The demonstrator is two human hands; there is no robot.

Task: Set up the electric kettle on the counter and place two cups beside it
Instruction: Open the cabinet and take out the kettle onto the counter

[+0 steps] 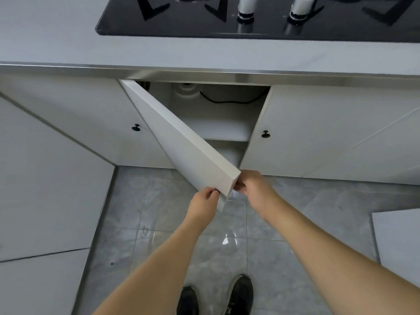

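A white cabinet door under the counter stands swung out towards me. My left hand pinches the door's dark knob on its outer face. My right hand grips the door's free edge from the other side. Inside the cabinet, on the upper shelf, a white kettle-like object sits at the back left with a black cord trailing to the right; only its lower part shows. No cups are in view.
A black glass hob with two white knobs lies on the counter above. Closed white doors with black knobs flank the opening. Grey glossy floor tiles and my dark shoes are below.
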